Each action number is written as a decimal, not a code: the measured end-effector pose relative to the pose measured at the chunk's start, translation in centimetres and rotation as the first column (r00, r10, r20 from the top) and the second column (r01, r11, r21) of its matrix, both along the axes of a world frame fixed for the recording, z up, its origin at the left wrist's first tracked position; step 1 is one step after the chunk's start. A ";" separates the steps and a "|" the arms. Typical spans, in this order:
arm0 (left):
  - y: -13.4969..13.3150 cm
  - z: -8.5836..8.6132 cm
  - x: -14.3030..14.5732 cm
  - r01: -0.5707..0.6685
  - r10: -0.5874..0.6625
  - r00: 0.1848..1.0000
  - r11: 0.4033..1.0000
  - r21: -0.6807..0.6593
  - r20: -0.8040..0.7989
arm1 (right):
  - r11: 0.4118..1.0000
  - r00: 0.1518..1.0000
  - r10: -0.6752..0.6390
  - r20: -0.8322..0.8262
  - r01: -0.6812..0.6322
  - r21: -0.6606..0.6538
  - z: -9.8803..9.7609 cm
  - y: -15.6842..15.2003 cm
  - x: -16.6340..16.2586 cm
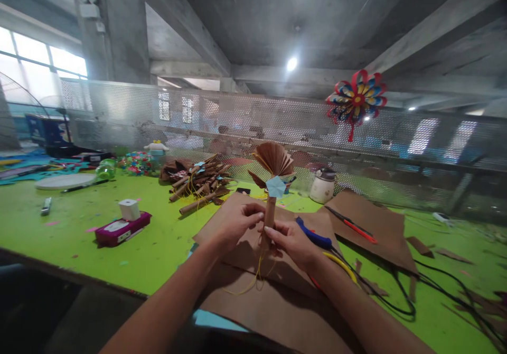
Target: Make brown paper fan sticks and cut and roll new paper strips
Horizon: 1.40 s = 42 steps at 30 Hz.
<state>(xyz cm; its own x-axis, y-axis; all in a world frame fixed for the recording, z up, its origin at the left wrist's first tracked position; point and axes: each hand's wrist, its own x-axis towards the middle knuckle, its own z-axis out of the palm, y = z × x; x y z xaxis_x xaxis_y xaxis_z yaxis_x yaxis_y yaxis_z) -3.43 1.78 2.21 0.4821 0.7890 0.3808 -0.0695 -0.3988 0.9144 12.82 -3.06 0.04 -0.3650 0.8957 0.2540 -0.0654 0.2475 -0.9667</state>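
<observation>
A brown paper craft stands upright between my hands, made of a rolled paper tube with a pleated fan on top. A light-blue folded paper flower sits where fan and tube meet. My right hand grips the lower tube, thumb in front. On the tube's other side, my left hand has its fingers curled in against it; its far fingertips are hidden. Thin yellow string hangs from the tube's bottom over brown paper sheets.
Blue-handled glue gun and red cutter lie rightward, with black cables. Similar brown paper crafts are piled back left. A purple box, white jar and perforated screen surround the green table.
</observation>
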 end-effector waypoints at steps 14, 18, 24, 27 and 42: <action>-1.1 0.3 0.5 0.098 -0.098 0.995 0.995 -0.031 -0.007 | 0.997 0.997 0.074 -0.019 -0.074 0.017 0.3 0.0 1.0; -1.0 0.3 0.4 0.068 -0.068 0.997 0.998 0.013 0.042 | 1.000 1.000 0.015 -0.010 -0.015 0.009 0.2 0.3 1.1; -0.7 0.3 0.3 0.082 -0.082 0.996 0.997 -0.003 -0.024 | 1.000 0.999 -0.023 0.026 0.023 0.003 0.2 0.5 1.1; -0.8 0.4 0.4 0.049 -0.048 0.997 0.999 0.009 -0.056 | 1.000 0.999 -0.007 0.040 0.006 0.024 0.3 0.4 1.0; -1.7 1.9 0.1 -0.097 0.262 0.912 0.886 0.454 -0.317 | 0.998 0.995 -0.044 0.090 0.040 0.045 0.4 0.7 0.9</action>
<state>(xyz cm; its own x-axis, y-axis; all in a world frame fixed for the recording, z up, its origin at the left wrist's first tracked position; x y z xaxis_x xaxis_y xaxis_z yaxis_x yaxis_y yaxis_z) -3.29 0.09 4.06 0.5151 0.6795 0.5225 0.3405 -0.7216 0.6028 13.72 -2.36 0.44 -0.3503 0.8997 0.2605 0.0336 0.2900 -0.9564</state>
